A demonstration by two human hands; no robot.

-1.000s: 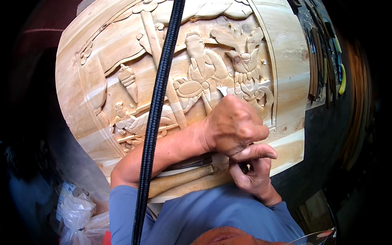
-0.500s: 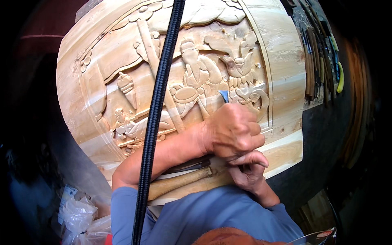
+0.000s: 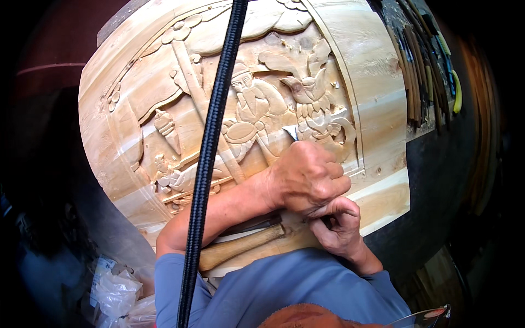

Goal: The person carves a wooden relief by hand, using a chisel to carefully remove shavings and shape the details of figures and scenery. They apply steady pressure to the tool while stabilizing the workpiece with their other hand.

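Note:
My left hand (image 3: 309, 177) is closed in a fist around a carving chisel. Only the chisel's flared, shiny blade (image 3: 291, 132) shows beyond the knuckles; its handle is hidden. The blade meets the carved wooden panel (image 3: 377, 87) between a seated robed figure (image 3: 257, 104) and a leafy, bird-like carving (image 3: 311, 90). Pressed up against the lower side of that fist is my right hand (image 3: 342, 227), fingers curled, and whatever they hold is out of sight. Under my left forearm lie a wooden handle (image 3: 240, 246) and a dark tool (image 3: 254, 224).
Several long-handled tools (image 3: 418, 71) lie in a row at the panel's right, near a yellow curved item (image 3: 457, 93). A black braided cord (image 3: 210, 136) crosses the view. Clear plastic bags (image 3: 117, 292) are at lower left. Small wood chips dot the carved ground.
The blade has turned slightly, its face now whitish instead of blue. Both hands remain together in nearly the same place. The whole view has shifted a little over the panel.

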